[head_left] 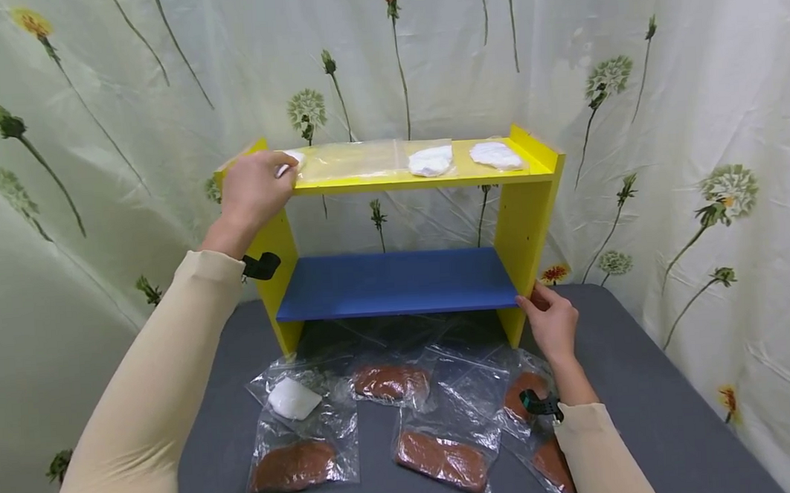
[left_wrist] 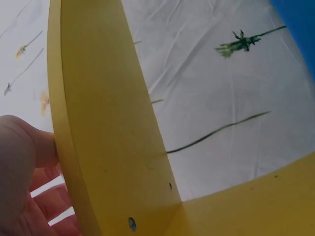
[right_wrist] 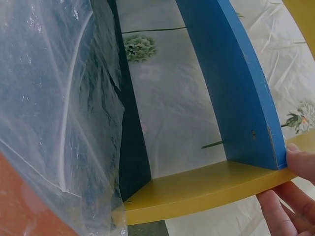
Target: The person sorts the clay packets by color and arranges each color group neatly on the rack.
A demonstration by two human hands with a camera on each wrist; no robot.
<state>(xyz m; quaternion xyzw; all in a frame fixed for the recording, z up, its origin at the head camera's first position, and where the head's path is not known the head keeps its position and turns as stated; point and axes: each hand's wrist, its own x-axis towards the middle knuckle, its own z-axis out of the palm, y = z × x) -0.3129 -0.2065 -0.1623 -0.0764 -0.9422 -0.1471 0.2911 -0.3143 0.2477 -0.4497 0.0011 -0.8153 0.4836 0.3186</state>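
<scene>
A small yellow shelf unit [head_left: 541,216] with a blue lower shelf [head_left: 397,282] stands on the dark table. My left hand [head_left: 258,185] is at its top left corner, thumb and index finger around a white packet [head_left: 296,156] whose clear zip bag [head_left: 363,159] stretches right along the top. In the left wrist view this hand [left_wrist: 29,172] is partly hidden behind the yellow board's edge. My right hand [head_left: 553,320] grips the right side panel where the blue shelf meets it. In the right wrist view its thumb [right_wrist: 300,160] presses the blue shelf's end, fingers on the panel's outer side.
Two more white packets, one mid-right [head_left: 431,161] and one far right [head_left: 496,155], lie on the top shelf. Zip bags with several reddish-brown blocks [head_left: 441,460] and a white packet [head_left: 294,398] lie before the unit. A flowered curtain [head_left: 663,113] hangs behind.
</scene>
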